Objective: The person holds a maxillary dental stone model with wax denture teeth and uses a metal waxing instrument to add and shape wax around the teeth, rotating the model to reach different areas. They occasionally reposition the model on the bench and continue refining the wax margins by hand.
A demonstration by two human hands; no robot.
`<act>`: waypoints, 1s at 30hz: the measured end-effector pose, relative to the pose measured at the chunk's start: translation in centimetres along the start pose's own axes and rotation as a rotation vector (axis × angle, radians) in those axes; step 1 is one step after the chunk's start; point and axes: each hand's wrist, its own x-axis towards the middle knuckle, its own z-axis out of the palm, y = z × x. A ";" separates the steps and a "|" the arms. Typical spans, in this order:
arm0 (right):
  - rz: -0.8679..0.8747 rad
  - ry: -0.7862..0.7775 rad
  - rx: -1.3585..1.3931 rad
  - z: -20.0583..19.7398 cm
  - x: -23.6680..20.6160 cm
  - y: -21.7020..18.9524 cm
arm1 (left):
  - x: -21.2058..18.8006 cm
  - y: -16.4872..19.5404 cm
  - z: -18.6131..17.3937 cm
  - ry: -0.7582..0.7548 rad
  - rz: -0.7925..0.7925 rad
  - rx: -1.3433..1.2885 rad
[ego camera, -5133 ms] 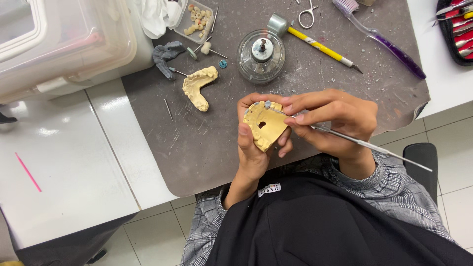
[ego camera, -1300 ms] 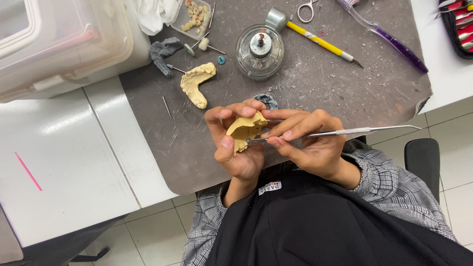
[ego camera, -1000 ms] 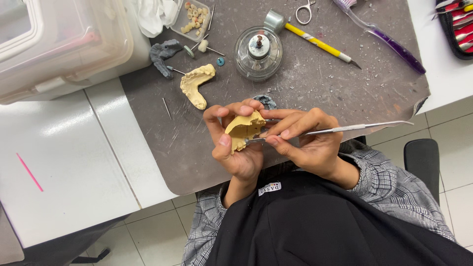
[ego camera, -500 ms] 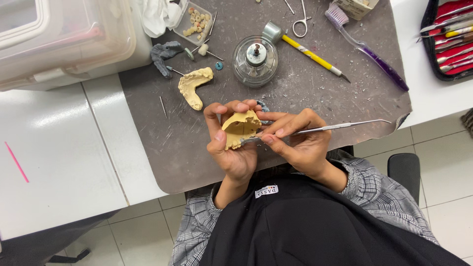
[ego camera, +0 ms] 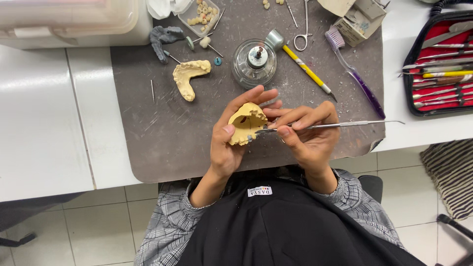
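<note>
My left hand (ego camera: 228, 143) grips a yellow plaster jaw cast (ego camera: 246, 123) over the near edge of the grey mat (ego camera: 148, 133). My right hand (ego camera: 308, 135) pinches a thin metal carving tool (ego camera: 335, 125) like a pen. Its tip touches the lower right side of the cast. The tool's long handle points to the right. Both forearms are in grey checked sleeves above a black apron.
A second yellow cast (ego camera: 188, 76) lies on the mat beside a glass spirit lamp (ego camera: 254, 61), a yellow-handled knife (ego camera: 305, 69), a purple toothbrush (ego camera: 354, 74), scissors (ego camera: 301, 34) and a tray of loose teeth (ego camera: 199, 15). A red instrument case (ego camera: 438, 64) lies right, a plastic box (ego camera: 74, 19) left.
The view has shifted, so the bench sits lower and more of the right side shows. My hands have turned the cast from facing up to its side, with the tool tip now against it.
</note>
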 end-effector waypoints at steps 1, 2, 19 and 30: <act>-0.025 -0.037 -0.033 -0.2 0.1 0.1 | 0.0 -0.1 -0.1 -0.007 0.030 0.024; -0.049 -0.072 -0.064 -0.3 0.1 0.2 | -0.1 -0.2 -0.2 -0.012 0.056 0.049; -0.044 -0.146 -0.066 -0.9 -0.9 1.4 | -0.8 -2.5 -1.3 -0.026 0.203 0.109; -0.073 -0.118 -0.080 -0.8 -1.0 1.5 | -0.7 -2.7 -1.3 -0.025 0.231 0.096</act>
